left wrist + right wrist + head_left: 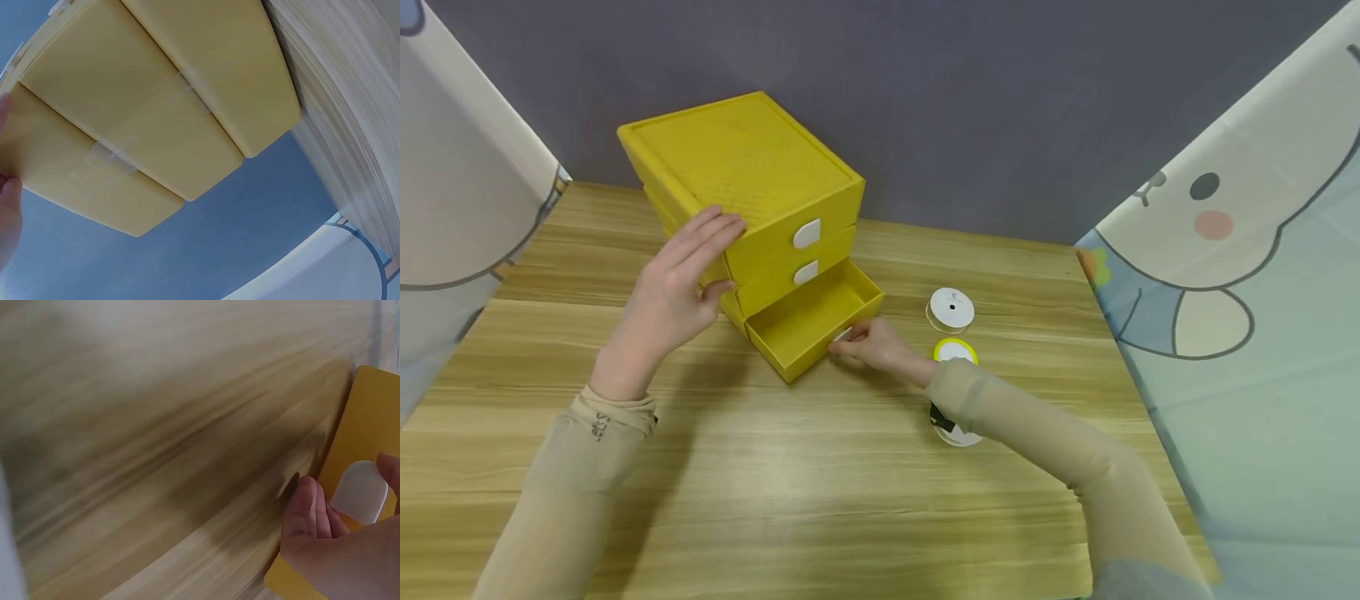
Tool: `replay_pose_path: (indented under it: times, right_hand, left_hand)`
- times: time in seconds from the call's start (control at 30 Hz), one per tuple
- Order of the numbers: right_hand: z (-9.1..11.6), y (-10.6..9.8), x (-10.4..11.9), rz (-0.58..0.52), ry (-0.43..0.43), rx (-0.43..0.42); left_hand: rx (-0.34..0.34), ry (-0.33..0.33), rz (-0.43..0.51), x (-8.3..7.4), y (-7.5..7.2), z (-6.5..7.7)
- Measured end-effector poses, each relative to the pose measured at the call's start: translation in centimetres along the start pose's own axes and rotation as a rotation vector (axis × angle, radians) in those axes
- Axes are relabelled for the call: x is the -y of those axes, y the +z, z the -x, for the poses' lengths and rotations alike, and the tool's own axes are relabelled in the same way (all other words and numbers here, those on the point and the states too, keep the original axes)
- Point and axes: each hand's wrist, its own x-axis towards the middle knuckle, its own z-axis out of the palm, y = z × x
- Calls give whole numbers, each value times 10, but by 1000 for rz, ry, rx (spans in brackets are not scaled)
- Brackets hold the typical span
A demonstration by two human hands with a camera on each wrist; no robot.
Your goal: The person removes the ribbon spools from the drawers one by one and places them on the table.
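Observation:
A yellow three-drawer box [737, 158] stands at the back left of the table, its bottom drawer [797, 321] pulled out and bare inside. My right hand [874, 343] pinches the white tab handle [360, 490] of that drawer between thumb and fingers. My left hand [681, 279] rests with straight fingers on the box's top front edge and left side. In the left wrist view, the box's side [131, 94] shows strips of clear tape across the seams, and part of the left thumb [9, 209] lies against it.
Right of the drawer stands a white ribbon spool [951, 308]. A yellow-rimmed spool [956, 350] and another spool with a black band [955, 432] are partly hidden by the right forearm. Behind the wooden table [775, 500] rises a dark grey panel [962, 125].

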Motion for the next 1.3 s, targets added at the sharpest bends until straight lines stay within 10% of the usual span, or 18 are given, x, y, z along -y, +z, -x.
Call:
replay_pose_path:
  times: [1.3]
  right_hand:
    - [-54, 33, 44, -168, 25, -159]
  left_hand:
    - [-76, 41, 12, -4, 1, 3]
